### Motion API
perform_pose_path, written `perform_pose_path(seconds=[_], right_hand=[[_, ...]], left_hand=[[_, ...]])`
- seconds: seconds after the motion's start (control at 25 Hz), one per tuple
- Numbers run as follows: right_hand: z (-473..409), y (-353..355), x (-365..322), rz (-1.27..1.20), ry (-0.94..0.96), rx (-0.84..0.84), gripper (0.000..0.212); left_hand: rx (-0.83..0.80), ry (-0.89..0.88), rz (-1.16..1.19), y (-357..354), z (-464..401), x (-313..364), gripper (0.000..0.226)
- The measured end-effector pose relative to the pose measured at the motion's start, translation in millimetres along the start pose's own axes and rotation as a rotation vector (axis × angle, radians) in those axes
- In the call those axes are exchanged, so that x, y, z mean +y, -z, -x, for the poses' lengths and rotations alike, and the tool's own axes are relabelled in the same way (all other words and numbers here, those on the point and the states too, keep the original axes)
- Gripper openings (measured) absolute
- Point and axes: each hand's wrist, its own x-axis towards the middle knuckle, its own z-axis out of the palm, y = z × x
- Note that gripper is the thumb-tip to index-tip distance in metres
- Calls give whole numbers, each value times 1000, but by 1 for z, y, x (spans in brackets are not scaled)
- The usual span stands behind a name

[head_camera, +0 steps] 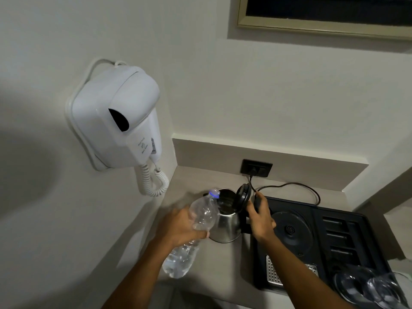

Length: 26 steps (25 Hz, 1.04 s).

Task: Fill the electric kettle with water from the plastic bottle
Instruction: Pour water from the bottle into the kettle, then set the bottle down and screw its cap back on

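Observation:
A steel electric kettle [226, 227] stands on the grey counter, its black lid [243, 196] swung up and open. My right hand [260, 217] grips the kettle's black handle. My left hand [180, 227] holds a clear plastic bottle [204, 214] around its middle, tilted with the base toward me. The bottle's neck with a blue ring [214, 194] sits at the kettle's open rim. Water fills the lower part of the bottle [180, 259]. I cannot tell whether water is flowing.
A black tray [316, 221] to the right holds the kettle's round base [291, 230] and upturned glasses [365, 288]. A black cord [289, 186] runs to a wall socket [256, 167]. A white wall-mounted hair dryer [118, 117] hangs at the left.

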Motion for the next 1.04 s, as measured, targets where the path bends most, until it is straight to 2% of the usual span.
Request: perform_pose_path(seconds=[0.2, 0.28, 0.48, 0.56, 0.76, 0.84, 0.92, 1.04], right_hand=[[-1, -1, 2, -5, 2, -12, 87], [-2, -1, 3, -6, 4, -10, 88], [-3, -1, 4, -8, 5, -16, 87], [-2, -2, 4, -5, 12, -9, 87], [-7, -5, 12, -61, 24, -7, 82], [-10, -5, 15, -72, 22, -10, 84], [-10, -5, 15, -70, 19, -8, 90], [-9, -5, 16, -73, 21, -11, 100]], left_hand=[[222, 97, 255, -10, 7, -28, 71], [297, 148, 347, -21, 5, -42, 75], [375, 261, 565, -58, 6, -71, 72], [428, 245, 594, -69, 12, -75, 76], [355, 186, 727, -92, 19, -87, 101], [338, 299, 596, -114, 36, -97, 104], [309, 363, 365, -146, 58, -113, 89], [306, 207, 250, -170, 75, -131, 36]])
